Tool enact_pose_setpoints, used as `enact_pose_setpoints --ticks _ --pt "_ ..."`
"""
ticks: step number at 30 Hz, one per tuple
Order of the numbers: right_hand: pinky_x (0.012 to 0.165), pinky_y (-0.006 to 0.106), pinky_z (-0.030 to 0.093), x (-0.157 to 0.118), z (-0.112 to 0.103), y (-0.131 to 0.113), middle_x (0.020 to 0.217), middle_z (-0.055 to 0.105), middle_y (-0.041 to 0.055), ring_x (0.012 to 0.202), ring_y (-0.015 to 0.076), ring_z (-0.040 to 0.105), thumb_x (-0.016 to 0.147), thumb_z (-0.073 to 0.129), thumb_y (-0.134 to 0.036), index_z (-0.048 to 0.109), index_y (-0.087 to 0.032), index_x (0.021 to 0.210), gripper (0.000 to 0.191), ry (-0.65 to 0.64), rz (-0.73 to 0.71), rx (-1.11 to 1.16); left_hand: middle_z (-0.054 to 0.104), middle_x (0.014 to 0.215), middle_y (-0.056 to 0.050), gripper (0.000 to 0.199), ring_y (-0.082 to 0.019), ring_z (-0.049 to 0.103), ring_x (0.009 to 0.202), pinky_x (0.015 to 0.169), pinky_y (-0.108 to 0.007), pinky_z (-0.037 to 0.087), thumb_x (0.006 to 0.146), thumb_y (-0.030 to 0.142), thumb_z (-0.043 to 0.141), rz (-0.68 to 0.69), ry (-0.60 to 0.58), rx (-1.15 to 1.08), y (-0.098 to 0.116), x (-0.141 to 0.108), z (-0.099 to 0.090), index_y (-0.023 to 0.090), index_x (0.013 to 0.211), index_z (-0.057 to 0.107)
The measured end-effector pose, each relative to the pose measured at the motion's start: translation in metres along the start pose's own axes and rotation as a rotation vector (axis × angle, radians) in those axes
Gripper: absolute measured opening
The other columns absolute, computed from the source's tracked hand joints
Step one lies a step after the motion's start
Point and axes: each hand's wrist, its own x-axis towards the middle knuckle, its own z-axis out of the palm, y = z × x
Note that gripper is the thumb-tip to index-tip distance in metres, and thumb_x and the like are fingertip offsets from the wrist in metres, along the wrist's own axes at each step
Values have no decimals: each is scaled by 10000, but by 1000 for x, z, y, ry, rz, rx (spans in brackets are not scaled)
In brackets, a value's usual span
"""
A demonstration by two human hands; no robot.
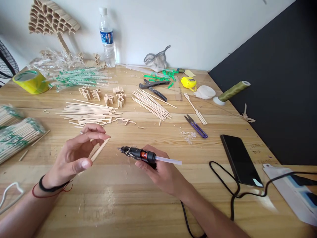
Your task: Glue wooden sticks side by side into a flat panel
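Between the thumb and fingertips of my left hand is a short piece of wooden stick, tilted up to the right; whether it is one stick or several side by side I cannot tell. My right hand is wrapped round a black hot glue gun, its nozzle pointing left toward the stick piece but apart from it. A clear glue stick juts from the gun's back. Beyond the hands lie a pile of thin wooden sticks and a second bundle.
Small glued stick pieces, cutting pliers, purple thread snips and a yellow tape measure lie farther back. A water bottle stands by the wall. At right are a phone, a black cord and a power strip.
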Motion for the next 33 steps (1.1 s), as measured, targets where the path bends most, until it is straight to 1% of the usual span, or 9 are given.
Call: enact_pose_setpoints --ticks 3,7,12,17,21,23,26,29,33 --pt "673 310 389 -1 -2 1 803 593 -13 741 201 542 1018 659 -466 573 -240 897 270 -14 58 -1 538 1237 -116 551 -296 465 1243 1029 -306 478 838 612 812 -6 59 -27 -2 0 -2 231 1235 829" --pt "655 310 363 -1 -6 1 788 574 -17 718 191 524 1021 641 -458 538 -242 831 306 -20 36 -10 546 1225 -121 522 -327 451 1293 1072 -354 481 821 581 822 -21 120 -30 -1 2 -4 230 1205 847" --pt "661 313 378 0 -8 0 797 590 -14 733 186 546 1037 622 -461 551 -238 827 315 -33 37 12 598 1167 -121 494 -355 446 1299 1132 -431 470 803 602 819 -21 173 -23 0 5 -3 250 1145 869" --pt "653 319 386 1 -8 -1 759 533 -22 718 188 529 1046 592 -478 512 -248 819 333 22 54 19 602 1145 -123 488 -349 475 1265 1112 -411 484 766 601 862 -56 194 -30 1 6 -3 265 1119 878" --pt "648 325 387 1 -10 -2 747 484 -24 706 190 489 1054 572 -466 492 -253 834 317 43 58 44 566 1176 -129 496 -348 473 1265 1066 -390 494 781 591 867 -55 155 -8 -2 4 -4 264 1155 868" --pt "658 329 391 0 -10 -4 766 479 -19 713 189 475 1056 567 -440 491 -250 849 291 29 39 45 545 1204 -123 492 -329 477 1237 1031 -376 491 821 570 845 -31 106 13 -5 3 -5 259 1202 847" --pt "703 342 422 -2 -10 -7 830 523 2 758 197 501 1060 549 -383 539 -234 916 207 -24 -2 66 530 1213 -113 469 -303 468 1187 977 -365 468 876 512 810 -5 15 82 -6 0 -5 255 1268 803" --pt "724 345 445 -4 -8 -10 869 554 14 777 199 530 1069 542 -382 583 -220 979 190 -70 -8 118 524 1223 -107 438 -308 458 1187 1008 -397 429 903 445 801 -16 -59 164 -6 -1 -4 267 1303 770" --pt "720 335 453 -5 -5 -12 885 570 17 781 197 543 1073 542 -375 600 -223 994 180 -71 -17 116 533 1237 -106 441 -333 469 1202 1071 -456 397 898 393 811 -11 -107 258 -5 -2 -3 290 1324 756"
